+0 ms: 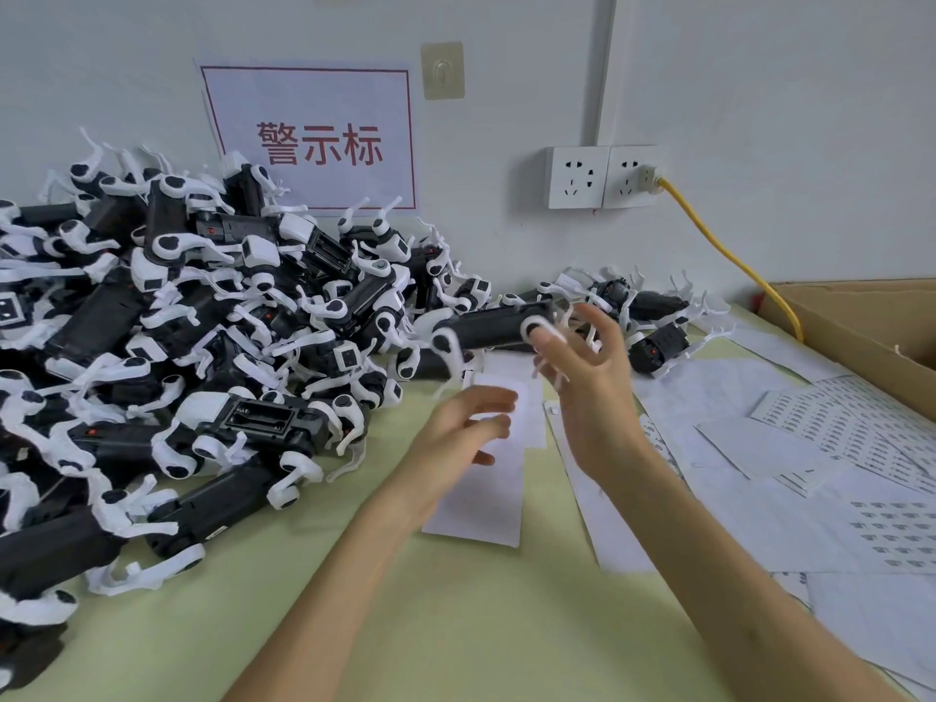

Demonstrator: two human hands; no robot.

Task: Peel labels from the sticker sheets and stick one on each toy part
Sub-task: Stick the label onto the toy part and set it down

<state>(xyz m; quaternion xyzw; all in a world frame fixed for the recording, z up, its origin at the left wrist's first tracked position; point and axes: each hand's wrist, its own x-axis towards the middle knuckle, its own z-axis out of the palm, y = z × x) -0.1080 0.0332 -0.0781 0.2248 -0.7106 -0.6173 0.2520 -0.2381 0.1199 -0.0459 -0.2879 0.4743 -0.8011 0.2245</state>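
Black-and-white plastic toy part [486, 329] brushes my right grip [587, 367], splayed wide; my left grip [456, 428] hovers slack over a white paper sheet [486, 504], green table [456, 610] open nearer me.

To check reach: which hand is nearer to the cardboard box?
Right. The right hand is left of the box; the left hand is farther left still, beside the toy pile.

Bright, even, diffuse light; faint soft shadows under the toy pile [152, 347]. Heavy motion blur on left hand [456, 428], right hand [592, 377] and toy part [486, 331] beside its fingertips. Wide-angle bowing at edges: wall conduit [604, 68] curves.
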